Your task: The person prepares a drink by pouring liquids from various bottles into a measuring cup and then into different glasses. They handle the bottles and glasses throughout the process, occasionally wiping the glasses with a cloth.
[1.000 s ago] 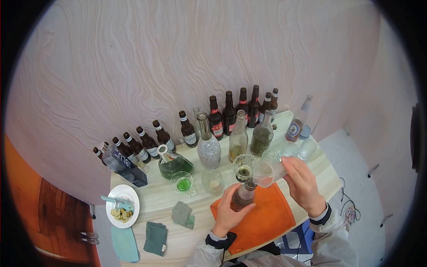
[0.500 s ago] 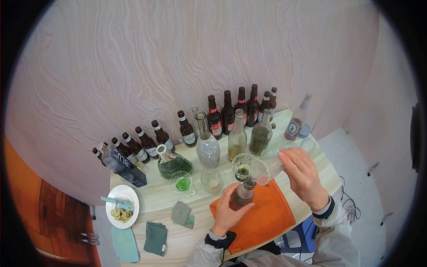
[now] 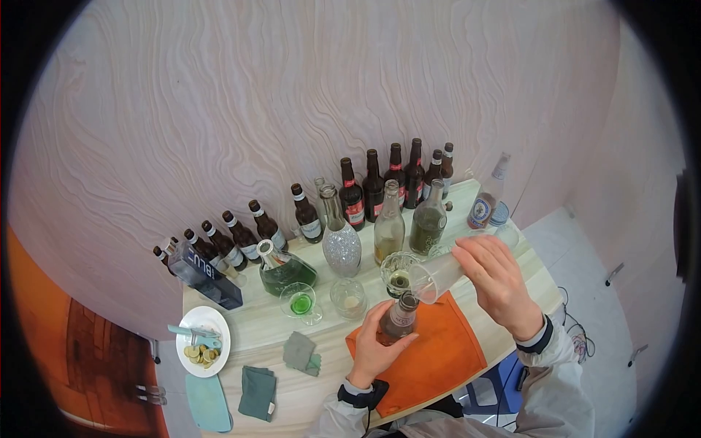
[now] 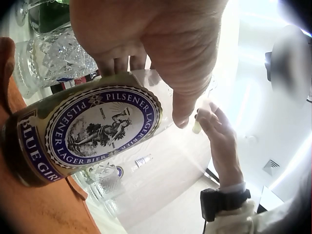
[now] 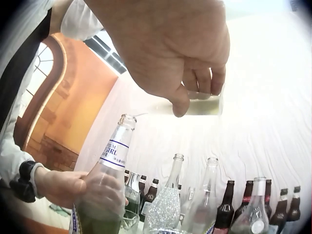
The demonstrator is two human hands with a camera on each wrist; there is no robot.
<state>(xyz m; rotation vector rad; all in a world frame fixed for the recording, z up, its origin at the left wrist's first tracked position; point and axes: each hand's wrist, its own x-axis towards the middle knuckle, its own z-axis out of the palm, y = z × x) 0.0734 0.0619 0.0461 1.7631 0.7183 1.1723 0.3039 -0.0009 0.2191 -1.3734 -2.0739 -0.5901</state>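
Observation:
My left hand grips a clear beer bottle that stands on an orange cloth. Its blue and white label faces the left wrist view, where the bottle shows below the palm. The right hand holds a clear glass tilted, rim beside the bottle's mouth. In the right wrist view, pale liquid lies in the glass, and a thin streak runs near the mouth of the bottle, which holds greenish liquid. Behind it stands a patterned glass.
Brown bottles line the table's back edge. A glittery bottle, a green flask and a glass with green liquid stand nearer. At left are a plate with lemon slices, a blue box and folded cloths.
The right hand has risen slightly and tipped the glass more steeply, its rim shifting a little left. The left hand keeps its grip on the bottle.

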